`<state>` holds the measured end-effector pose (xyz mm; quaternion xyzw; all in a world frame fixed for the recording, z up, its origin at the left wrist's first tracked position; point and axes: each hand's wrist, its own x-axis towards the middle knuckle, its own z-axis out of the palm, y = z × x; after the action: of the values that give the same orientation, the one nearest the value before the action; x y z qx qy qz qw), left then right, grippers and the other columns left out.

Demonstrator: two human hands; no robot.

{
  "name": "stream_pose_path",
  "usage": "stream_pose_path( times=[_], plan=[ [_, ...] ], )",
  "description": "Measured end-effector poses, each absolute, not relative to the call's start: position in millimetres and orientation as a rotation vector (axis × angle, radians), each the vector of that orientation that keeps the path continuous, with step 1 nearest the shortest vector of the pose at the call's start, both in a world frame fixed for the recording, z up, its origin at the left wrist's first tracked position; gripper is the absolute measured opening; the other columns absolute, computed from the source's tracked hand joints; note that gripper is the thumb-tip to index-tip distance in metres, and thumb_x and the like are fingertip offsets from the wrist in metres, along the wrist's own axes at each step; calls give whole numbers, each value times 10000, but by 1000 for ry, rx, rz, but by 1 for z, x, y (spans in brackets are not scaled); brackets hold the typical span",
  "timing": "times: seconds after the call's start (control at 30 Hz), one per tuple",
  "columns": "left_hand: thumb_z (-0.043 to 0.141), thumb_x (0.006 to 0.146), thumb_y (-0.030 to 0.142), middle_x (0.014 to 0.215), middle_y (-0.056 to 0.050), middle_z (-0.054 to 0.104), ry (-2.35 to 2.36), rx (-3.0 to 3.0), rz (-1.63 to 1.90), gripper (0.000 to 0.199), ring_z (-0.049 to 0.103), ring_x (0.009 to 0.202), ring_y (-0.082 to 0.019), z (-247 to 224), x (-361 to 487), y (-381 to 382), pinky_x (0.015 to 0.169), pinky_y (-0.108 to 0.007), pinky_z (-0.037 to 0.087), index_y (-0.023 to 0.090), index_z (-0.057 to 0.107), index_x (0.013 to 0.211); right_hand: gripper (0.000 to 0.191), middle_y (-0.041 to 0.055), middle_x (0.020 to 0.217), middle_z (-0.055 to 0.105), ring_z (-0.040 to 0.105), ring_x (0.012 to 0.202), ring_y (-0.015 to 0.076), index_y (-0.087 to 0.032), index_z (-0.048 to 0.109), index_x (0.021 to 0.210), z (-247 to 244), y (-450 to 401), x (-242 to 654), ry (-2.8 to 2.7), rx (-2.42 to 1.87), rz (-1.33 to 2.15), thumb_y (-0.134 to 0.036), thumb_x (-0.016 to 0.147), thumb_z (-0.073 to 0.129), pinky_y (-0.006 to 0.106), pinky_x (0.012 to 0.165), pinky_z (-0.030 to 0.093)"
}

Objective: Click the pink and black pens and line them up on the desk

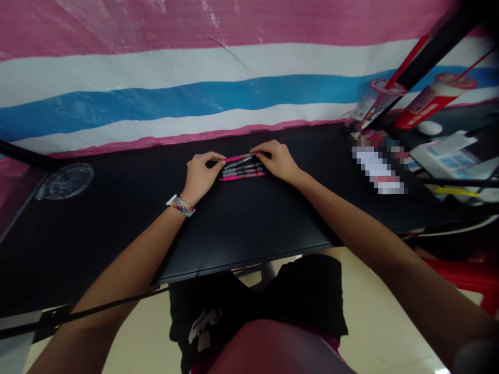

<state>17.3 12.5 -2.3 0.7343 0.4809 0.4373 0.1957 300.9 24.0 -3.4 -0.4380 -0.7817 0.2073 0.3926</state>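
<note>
Pink pen point(236, 158) pinched at its ends by my left hand point(200, 174) and right hand point(279, 161), seemingly for steadiness; other pens point(242, 172) lie just bodyward.

The fingertips of the left hand point(200, 175) and right hand point(277, 160) hide the 2 ends of the top pen point(239, 157). The pens below point(244, 171) lie so close together that their exact count is unclear, and any lettering on them is too small to read. Pixelation covers a pale item point(378, 169) on the right side of the black table point(249, 223) (its print is lost too). The picture's right edge cuts off the red stool point(468, 275); the top edge crops the striped sheet point(234, 62). The shorts' white print point(205, 324) is too blurred to read.
</note>
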Motion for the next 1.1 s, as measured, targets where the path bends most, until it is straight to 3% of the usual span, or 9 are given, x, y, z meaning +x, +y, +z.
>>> stream_pose_path(
  times=[0.3, 0.63, 0.8, 0.97, 1.1],
  plan=[
    [809, 902, 217, 982, -50, 875, 1422, 2081, 1196, 117, 793, 923, -279, -6, 16, 16, 958, -492, 611, 297, 884, 941, 414, 23, 1249, 869, 774, 1250, 320, -311, 903, 1129, -5, 28, 299, -1986, -1121, 540, -150, 967, 557, 568, 1207, 478],
    [791, 905, 203, 1015, -41, 867, 1442, 2109, 1182, 140, 775, 980, -300, -8, 15, 16, 1051, -535, 542, 309, 871, 949, 493, 27, 1180, 878, 769, 1189, 322, -290, 914, 1100, -5, 27, 297, -2045, -1152, 477, -62, 899, 526, 549, 1173, 480],
    [781, 927, 255, 997, -40, 836, 1448, 2123, 1236, 112, 727, 1010, -312, -16, 13, 20, 1114, -562, 491, 321, 864, 965, 465, 74, 1181, 840, 690, 1139, 337, -263, 912, 1120, -6, 24, 298, -2052, -1207, 429, -77, 912, 540, 562, 1150, 471],
    [726, 989, 297, 1082, -57, 832, 1404, 2038, 1301, 120, 734, 1075, -299, -16, 12, 22, 1093, -512, 525, 281, 832, 1044, 496, 109, 1122, 793, 644, 1088, 351, -237, 912, 1121, -6, 22, 298, -2056, -1240, 426, -61, 886, 513, 570, 1108, 503],
    [676, 1062, 423, 1163, -74, 813, 1284, 1875, 1366, 206, 751, 1135, -260, -16, 13, 25, 1085, -430, 567, 255, 789, 1102, 551, 120, 1208, 799, 695, 1154, 354, -216, 879, 1242, -7, 22, 299, -1956, -1238, 461, -76, 876, 492, 568, 1154, 517]
  ],
)
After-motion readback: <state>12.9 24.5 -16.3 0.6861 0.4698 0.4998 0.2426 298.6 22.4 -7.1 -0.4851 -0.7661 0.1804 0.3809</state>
